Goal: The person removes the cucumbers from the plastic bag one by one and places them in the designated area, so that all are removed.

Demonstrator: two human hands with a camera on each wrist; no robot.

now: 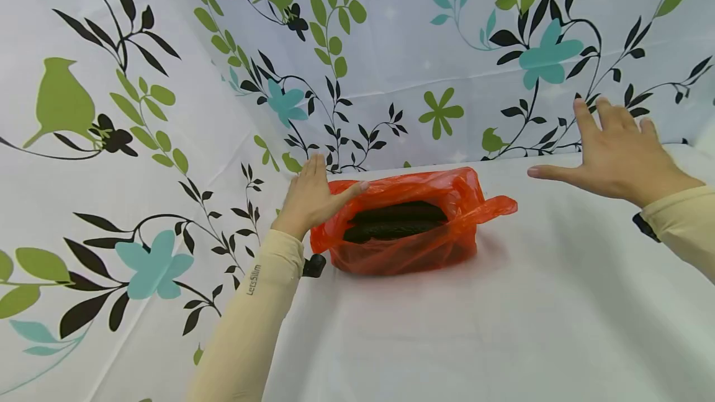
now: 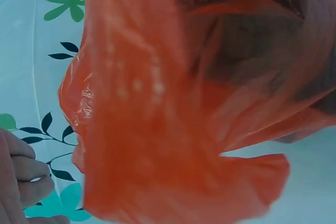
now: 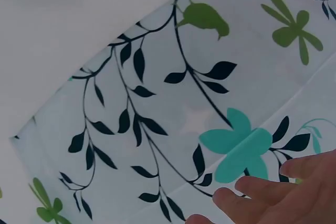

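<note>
A red translucent plastic bag (image 1: pixel 408 259) stands on the white table with its mouth open upward. Inside it lie two long, dark green things that look like cucumbers (image 1: pixel 393 229), side by side; the bag's front partly covers them. My left hand (image 1: pixel 313 197) is at the bag's left end, fingers straight and thumb spread toward the mouth; whether it touches the plastic I cannot tell. In the left wrist view the bag (image 2: pixel 152 129) fills most of the picture. My right hand (image 1: pixel 622 154) hangs in the air to the right, fingers spread, holding nothing.
White cloth with printed leaves, birds and flowers (image 1: pixel 441 113) hangs behind and to the left of the table. A knotted-looking handle (image 1: pixel 497 206) of the bag sticks out to the right. The white tabletop (image 1: pixel 503 327) stretches in front and to the right.
</note>
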